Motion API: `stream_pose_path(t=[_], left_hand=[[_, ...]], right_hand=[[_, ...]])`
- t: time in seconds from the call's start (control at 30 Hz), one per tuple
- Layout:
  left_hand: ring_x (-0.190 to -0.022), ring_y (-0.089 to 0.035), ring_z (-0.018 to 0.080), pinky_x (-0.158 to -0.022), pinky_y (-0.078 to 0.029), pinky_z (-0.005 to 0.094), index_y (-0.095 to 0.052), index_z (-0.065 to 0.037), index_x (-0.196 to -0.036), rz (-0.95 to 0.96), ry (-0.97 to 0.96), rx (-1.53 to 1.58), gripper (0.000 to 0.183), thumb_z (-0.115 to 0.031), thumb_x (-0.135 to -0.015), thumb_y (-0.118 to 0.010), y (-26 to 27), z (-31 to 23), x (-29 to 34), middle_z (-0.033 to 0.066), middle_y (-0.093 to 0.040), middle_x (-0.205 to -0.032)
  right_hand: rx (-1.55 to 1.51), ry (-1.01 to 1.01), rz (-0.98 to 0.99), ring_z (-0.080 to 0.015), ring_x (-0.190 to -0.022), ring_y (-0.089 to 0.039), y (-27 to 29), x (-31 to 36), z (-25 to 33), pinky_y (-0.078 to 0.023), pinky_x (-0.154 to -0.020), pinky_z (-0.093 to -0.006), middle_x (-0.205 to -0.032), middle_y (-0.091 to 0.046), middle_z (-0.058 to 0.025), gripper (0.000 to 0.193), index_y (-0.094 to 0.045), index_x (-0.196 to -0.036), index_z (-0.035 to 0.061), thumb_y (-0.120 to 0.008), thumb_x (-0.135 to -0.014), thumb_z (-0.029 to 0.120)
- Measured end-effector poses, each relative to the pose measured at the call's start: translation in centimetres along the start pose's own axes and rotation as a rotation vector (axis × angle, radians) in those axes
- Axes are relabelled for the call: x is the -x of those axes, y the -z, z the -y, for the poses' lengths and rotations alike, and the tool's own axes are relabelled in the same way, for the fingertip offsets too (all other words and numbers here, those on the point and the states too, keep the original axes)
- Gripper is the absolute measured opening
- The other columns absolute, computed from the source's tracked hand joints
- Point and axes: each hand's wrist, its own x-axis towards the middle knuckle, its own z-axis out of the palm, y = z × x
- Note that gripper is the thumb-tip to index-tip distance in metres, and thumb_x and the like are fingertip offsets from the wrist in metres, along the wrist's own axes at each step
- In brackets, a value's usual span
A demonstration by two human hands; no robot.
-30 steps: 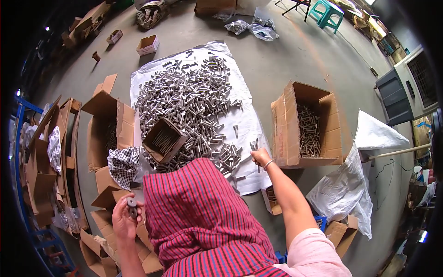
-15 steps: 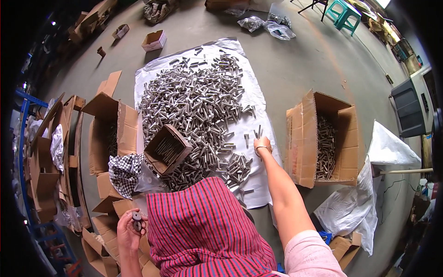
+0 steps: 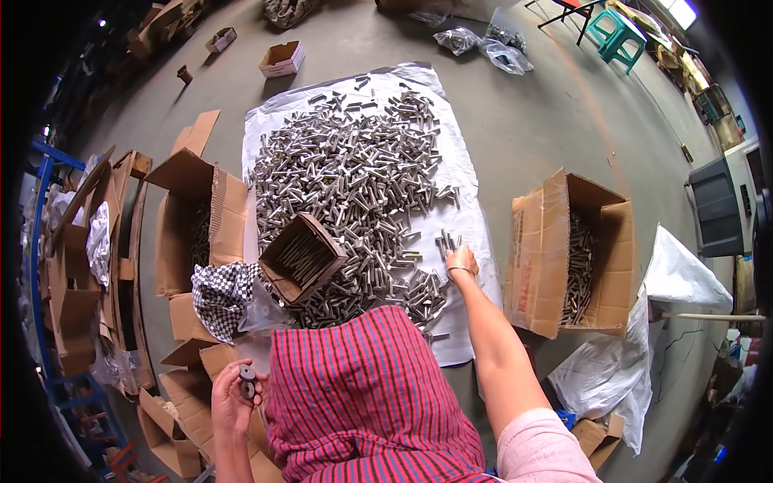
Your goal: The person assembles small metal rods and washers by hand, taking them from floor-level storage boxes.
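Note:
A broad pile of silver metal bolts (image 3: 346, 161) lies on a white sheet (image 3: 467, 338). At the sheet's right side my right hand (image 3: 461, 259) is closed on a few bolts (image 3: 453, 241), their shanks sticking out past the fingers. Another bolt (image 3: 441, 242) is right beside those fingertips; whether they touch it I cannot tell. My left hand (image 3: 232, 406), low at the left, is closed around two dark round metal pieces (image 3: 247, 381) with small holes in their faces. A small open cardboard box (image 3: 326, 275) of long thin rods or bolts is tilted on the pile.
Open cardboard cartons holding bolts stand on both sides, one right (image 3: 537, 258) and one left (image 3: 229, 213). A checkered cloth (image 3: 221, 298) lies beside the left carton. White plastic sheeting (image 3: 604, 362) spreads at the lower right. Bagged parts (image 3: 506, 56) and a green stool (image 3: 618, 40) are farther off.
The whole view has shifted slightly. My right hand has come in closer to the lone bolt, which lay farther left of it before. My left hand keeps its hold on the round pieces.

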Motion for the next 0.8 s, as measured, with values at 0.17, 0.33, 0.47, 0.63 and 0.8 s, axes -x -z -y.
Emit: stream_pose_path(t=[0.17,0.33,0.47,0.63,0.8], left_hand=[[-0.061,-0.056,0.0185,-0.045,-0.043,0.0265,-0.051,-0.001,-0.104,-0.042,-0.077,0.067,0.027,-0.020,-0.087,-0.047,4.6,-2.0,3.0,0.0178,-0.062,-0.081],[-0.067,-0.054,0.0138,-0.049,-0.041,0.0232,-0.051,-0.002,-0.111,0.259,-0.036,0.230,0.030,-0.024,-0.093,-0.042,8.9,-7.6,6.3,0.0141,-0.061,-0.090],[-0.065,-0.055,0.0120,-0.050,-0.045,0.0195,-0.050,0.000,-0.110,0.573,-0.093,0.206,0.031,-0.026,-0.095,-0.042,6.7,-10.3,9.0,0.0139,-0.061,-0.089],[-0.064,-0.056,0.0116,-0.047,-0.044,0.0207,-0.052,0.000,-0.107,0.710,-0.134,0.215,0.029,-0.025,-0.092,-0.050,7.2,-10.5,13.7,0.0140,-0.062,-0.086],[-0.059,-0.055,0.0104,-0.045,-0.041,0.0205,-0.055,0.000,-0.101,0.701,-0.166,0.200,0.028,-0.025,-0.091,-0.051,9.2,-8.1,17.0,0.0137,-0.063,-0.086]], right_hand=[[-0.145,0.054,-0.077,-0.0332,-0.092,-0.061,-2.1,3.2,2.3,-0.048,-0.078,-0.0450,-0.095,-0.063,-0.0194,0.036,-0.057,-0.096,0.0029,-0.060,-0.077,0.034],[-0.778,0.336,0.349,-0.0074,-0.044,-0.043,5.4,17.0,4.9,-0.033,-0.040,-0.0248,-0.057,-0.050,0.0011,0.022,-0.064,-0.092,0.0035,-0.056,-0.085,0.022],[-0.676,0.880,0.379,-0.0064,-0.049,-0.050,17.5,35.2,9.2,-0.037,-0.044,-0.0201,-0.064,-0.057,-0.0021,0.023,-0.052,-0.108,-0.0010,-0.051,-0.087,0.008],[-0.602,1.324,0.318,-0.0108,-0.056,-0.057,21.8,49.5,11.1,-0.043,-0.051,-0.0235,-0.069,-0.061,-0.0067,0.014,-0.060,-0.082,0.0015,-0.070,-0.073,0.003],[-0.697,1.401,0.249,-0.0103,-0.059,-0.053,19.8,55.4,9.7,-0.041,-0.054,-0.0221,-0.068,-0.058,-0.0060,0.014,-0.060,-0.079,-0.0007,-0.070,-0.069,-0.001]])
